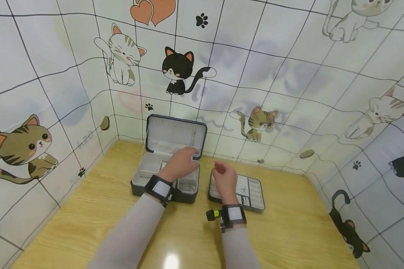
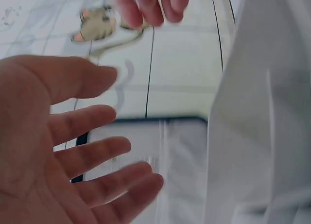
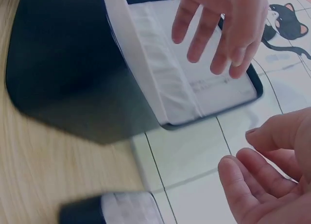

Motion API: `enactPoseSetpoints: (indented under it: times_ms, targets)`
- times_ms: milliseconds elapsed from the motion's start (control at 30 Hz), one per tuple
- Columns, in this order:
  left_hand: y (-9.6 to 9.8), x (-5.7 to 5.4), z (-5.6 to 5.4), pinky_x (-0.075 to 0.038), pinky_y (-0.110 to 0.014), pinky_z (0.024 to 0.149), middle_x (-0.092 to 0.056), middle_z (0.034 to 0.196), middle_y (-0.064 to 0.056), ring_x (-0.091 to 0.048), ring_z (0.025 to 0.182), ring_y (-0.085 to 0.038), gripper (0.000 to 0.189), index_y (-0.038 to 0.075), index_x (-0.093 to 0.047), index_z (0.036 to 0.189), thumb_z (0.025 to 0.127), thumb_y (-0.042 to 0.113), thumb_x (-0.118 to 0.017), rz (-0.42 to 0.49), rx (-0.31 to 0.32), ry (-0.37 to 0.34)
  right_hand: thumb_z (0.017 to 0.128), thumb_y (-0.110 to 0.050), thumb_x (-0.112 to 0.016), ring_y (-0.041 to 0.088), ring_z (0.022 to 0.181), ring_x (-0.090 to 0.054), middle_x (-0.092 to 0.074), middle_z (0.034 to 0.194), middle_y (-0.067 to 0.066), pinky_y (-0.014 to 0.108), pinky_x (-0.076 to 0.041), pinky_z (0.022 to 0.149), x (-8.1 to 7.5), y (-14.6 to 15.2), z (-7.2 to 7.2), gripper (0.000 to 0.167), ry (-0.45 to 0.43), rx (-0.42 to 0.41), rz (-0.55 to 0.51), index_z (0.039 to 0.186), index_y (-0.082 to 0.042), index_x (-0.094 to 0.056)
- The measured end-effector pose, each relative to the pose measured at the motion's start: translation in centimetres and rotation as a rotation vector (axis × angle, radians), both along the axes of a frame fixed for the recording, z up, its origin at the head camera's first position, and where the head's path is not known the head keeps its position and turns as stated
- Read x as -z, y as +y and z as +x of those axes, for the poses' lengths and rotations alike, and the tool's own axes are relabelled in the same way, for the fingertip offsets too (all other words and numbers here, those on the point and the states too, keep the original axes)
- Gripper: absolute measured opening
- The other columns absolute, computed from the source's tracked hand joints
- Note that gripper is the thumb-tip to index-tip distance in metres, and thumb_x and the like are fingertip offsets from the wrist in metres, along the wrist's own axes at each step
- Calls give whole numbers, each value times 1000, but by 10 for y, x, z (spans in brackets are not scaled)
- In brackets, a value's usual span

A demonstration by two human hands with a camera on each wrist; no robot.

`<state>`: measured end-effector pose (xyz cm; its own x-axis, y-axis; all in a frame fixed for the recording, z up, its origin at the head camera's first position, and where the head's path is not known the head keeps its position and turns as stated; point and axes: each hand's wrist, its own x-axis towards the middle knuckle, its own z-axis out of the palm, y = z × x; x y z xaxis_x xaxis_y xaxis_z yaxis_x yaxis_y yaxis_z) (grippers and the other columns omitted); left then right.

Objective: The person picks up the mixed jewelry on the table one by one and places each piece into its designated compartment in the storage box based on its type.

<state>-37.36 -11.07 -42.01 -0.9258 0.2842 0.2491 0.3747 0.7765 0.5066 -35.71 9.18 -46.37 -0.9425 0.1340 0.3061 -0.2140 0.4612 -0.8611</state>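
Left hand [image 1: 180, 164] over box [image 1: 187, 197], right hand [image 1: 226, 180] over tray [image 1: 243, 182], both empty, loose; lid [image 1: 175, 133] up at 12 o'clock, maybe for reaching.

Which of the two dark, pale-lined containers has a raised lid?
The deep, dark rectangular box on the left: its lid stands raised behind it, while the shallow, dark-edged tray on the right shows no lid.
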Motion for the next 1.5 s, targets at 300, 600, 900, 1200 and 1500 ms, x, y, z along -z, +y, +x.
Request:
enactPoseSetpoints:
  times_ms: [300,600,900,1200,1500]
  targets:
    - [44,19,19,-56,-46,103,-70,138,-12,-68,125,-31,39,9,-69,134,100,28,-70,165,3,-42,96,-12,-72,32,109,-74,-78,119,13,51,-58,95,-7,47,17,25,32,70,30,120,-7,-77]
    - [77,20,21,-57,-48,101,-72,133,-15,-69,122,-32,37,9,-69,133,100,26,-67,448,51,-83,99,-18,-68,32,110,-71,-78,120,15,44,-55,91,-25,81,22,27,-9,172,56,122,-9,-77]
    - [112,35,42,-52,-49,109,-69,138,-13,-63,131,-33,39,7,-67,134,98,23,-71,396,73,-54,101,-26,-61,38,119,-66,-72,130,20,53,-53,98,-17,132,18,36,-141,276,162,130,-7,-72]
    - [135,52,56,-47,-52,113,-65,138,-19,-59,133,-37,45,4,-65,134,93,21,-73,343,-2,-53,101,-27,-60,48,129,-58,-61,142,31,60,-49,105,-3,167,19,51,-314,302,222,144,1,-58]
    - [141,57,58,-40,-58,116,-61,138,-26,-54,132,-43,53,-2,-61,139,92,18,-73,364,-85,-40,102,-31,-59,51,134,-55,-54,149,35,62,-47,110,10,173,13,61,-454,243,243,149,6,-49]
